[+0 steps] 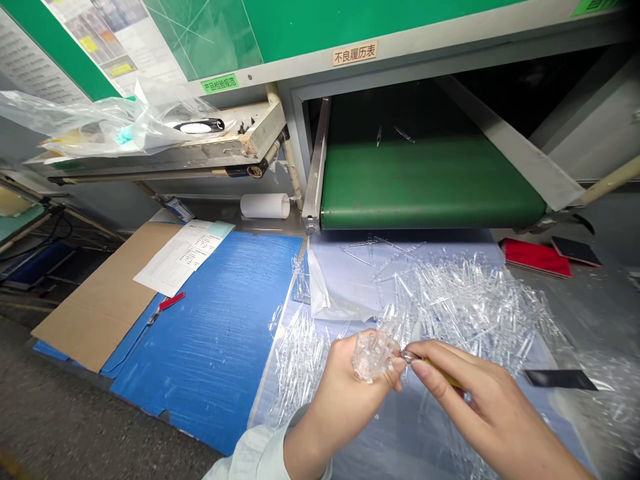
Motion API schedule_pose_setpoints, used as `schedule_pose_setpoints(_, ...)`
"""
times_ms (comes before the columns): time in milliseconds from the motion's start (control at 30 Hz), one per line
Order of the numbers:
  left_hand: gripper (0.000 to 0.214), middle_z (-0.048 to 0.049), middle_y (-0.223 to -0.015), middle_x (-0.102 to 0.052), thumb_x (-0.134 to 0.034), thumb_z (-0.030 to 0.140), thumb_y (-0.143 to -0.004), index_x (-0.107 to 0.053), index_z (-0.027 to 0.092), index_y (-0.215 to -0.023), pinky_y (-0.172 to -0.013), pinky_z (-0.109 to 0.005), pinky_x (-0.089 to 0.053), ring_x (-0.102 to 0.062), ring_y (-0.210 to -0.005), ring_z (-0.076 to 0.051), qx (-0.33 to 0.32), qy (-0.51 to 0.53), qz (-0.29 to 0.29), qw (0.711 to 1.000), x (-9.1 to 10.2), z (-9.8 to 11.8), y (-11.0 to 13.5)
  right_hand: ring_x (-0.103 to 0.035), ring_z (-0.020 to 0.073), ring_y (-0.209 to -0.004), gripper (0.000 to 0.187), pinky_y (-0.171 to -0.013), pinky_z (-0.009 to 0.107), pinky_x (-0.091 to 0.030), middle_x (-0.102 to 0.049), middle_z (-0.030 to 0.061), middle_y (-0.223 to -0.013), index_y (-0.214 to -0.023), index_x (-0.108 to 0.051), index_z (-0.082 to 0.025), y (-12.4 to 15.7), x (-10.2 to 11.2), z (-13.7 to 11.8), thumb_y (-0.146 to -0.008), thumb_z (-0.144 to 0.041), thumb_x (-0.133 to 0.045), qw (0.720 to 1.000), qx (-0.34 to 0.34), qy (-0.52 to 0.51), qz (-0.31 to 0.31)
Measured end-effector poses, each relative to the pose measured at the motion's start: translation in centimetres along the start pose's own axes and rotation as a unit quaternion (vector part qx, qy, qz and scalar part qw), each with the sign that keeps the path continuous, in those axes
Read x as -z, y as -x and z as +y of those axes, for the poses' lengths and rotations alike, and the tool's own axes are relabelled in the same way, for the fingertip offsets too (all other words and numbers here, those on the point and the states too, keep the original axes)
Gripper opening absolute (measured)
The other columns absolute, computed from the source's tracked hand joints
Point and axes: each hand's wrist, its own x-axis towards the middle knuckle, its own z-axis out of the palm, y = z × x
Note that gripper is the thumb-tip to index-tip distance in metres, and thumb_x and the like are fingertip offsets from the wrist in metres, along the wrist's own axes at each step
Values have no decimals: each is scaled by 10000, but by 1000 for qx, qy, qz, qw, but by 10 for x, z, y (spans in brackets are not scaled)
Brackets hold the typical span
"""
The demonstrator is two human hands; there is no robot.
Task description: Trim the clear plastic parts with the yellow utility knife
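Note:
My left hand (pixel 345 383) is closed around a bunch of transparent plastic pieces (pixel 373 357), their ends fanned out above the fingers. Close beside it, my right hand (pixel 467 387) grips a small tool with a metal tip (pixel 409 357) and a yellow handle (pixel 443 373), perhaps nippers; most of it is hidden by the fingers. The tip is at the left thumb, near the bunch. Behind the hands lies a large heap of thin transparent plastic parts (pixel 465 307). A smaller pile of similar parts (pixel 297 373) sits left of my left hand.
A green conveyor belt (pixel 425 193) with two loose pieces ends above the table's back edge. At left are a blue board (pixel 220 320), cardboard (pixel 110 293), a paper sheet (pixel 175 257) and a red-handled tool (pixel 171 301). Red pads (pixel 535 258) and a black strip (pixel 560 379) lie right.

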Motion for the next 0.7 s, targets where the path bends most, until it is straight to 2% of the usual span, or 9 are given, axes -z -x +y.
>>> schedule_pose_setpoints(267,169,22,-591,-512,-580,252,-824,-539,178,-678,-629,-250,-383,-488,-591,-125,-6,-20,-6,1000,3,-2,2,-652,178,-622,215,-559,286,-474,-685,18,-740,-875,-638,-247,0,-7,4,-935,-340,-454,997,32,11,66)
schedule_pose_setpoints(500,201,16,-587,-523,-587,270,-825,-543,181,-651,-634,-254,-386,-502,-595,-130,14,-23,-16,1000,1,-4,5,-658,179,-672,174,-576,271,-472,-692,20,-790,-894,-617,-244,1,-10,6,-933,-315,-463,995,-3,-3,95)
schedule_pose_setpoints(600,194,13,-598,-552,-591,293,-830,-568,178,-676,-652,-253,-384,-519,-614,-131,21,-20,-22,999,0,-8,4,-642,177,-647,174,-584,286,-466,-674,19,-772,-926,-613,-240,2,-7,10,-929,-334,-466,997,7,4,82)
schedule_pose_setpoints(700,164,18,-581,-559,-597,313,-824,-593,172,-742,-639,-248,-378,-509,-598,-126,33,1,-13,999,0,-11,2,-629,166,-627,187,-562,276,-456,-667,11,-769,-902,-618,-246,1,-2,12,-919,-354,-466,1000,3,-16,22)
